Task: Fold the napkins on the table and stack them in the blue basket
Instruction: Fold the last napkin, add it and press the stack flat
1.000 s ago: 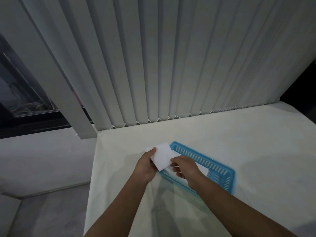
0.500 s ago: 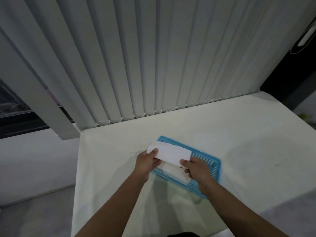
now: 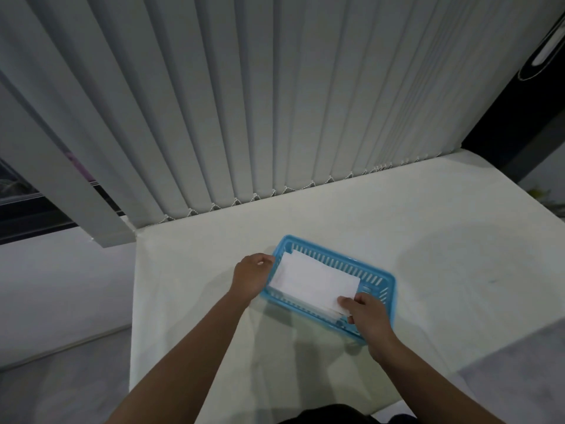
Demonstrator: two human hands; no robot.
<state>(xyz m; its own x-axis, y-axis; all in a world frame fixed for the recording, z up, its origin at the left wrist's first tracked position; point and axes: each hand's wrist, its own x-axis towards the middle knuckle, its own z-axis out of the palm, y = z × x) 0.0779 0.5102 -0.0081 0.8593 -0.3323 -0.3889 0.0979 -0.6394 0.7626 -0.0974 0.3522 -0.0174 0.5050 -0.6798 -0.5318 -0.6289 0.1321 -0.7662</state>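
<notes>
While my right hand (image 3: 365,316) pinches the near right corner of the folded white paper napkin (image 3: 316,281), thumb on top and fingers curled beneath, I see that corner lifted slightly over the near rim of the shallow blue plastic basket with slotted walls (image 3: 383,284). My left hand (image 3: 252,275) sits at the basket's far left end with its fingers curled in; its fingertips reach the napkin's left edge, though I cannot tell whether they actually grip the paper or only touch the basket wall beside it. Between the two hands the napkin lies stretched lengthways inside the basket, flat and rectangular, covering most of the floor. Under its near edge I can make out more white layers, a stack of folded napkins (image 3: 305,302) already resting in the basket.

I see the basket standing at an angle on the pale cream table (image 3: 443,240), towards the left half of the surface, its long sides running from far left to near right. Both my bare forearms reach in from the bottom of the view. Beyond the table's far edge hang grey vertical blind slats (image 3: 275,102), their bottom ends linked by a small beaded chain, touching or just above the tabletop. To the left of the table lies a pale floor (image 3: 61,301).
</notes>
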